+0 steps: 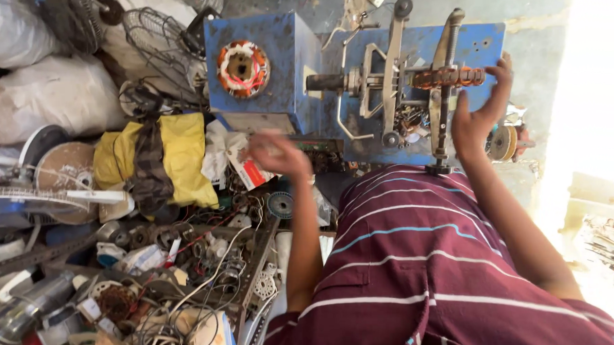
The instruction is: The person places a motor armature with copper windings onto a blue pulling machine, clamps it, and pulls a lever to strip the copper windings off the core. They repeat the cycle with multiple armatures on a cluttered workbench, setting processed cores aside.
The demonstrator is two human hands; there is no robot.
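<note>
A blue winding machine (276, 65) stands in front of me, with a copper-wound armature (446, 77) mounted on its spindle. My right hand (478, 112) is spread around the right end of the armature, its fingertips touching it and the thumb just below. My left hand (279, 153) is blurred and hovers below the machine's blue box, over a red and white packet (247, 169); its fingers hang loosely apart and I see nothing in it. A stator with red and white windings (243, 68) sits on the face of the blue box.
To the left lies a heap of motor parts, wires and coils (188, 265), a yellow cloth (177, 156), fan guards (156, 38) and white sacks (52, 93). A small wire spool (503, 143) sits right of my right hand. Bright light washes out the right edge.
</note>
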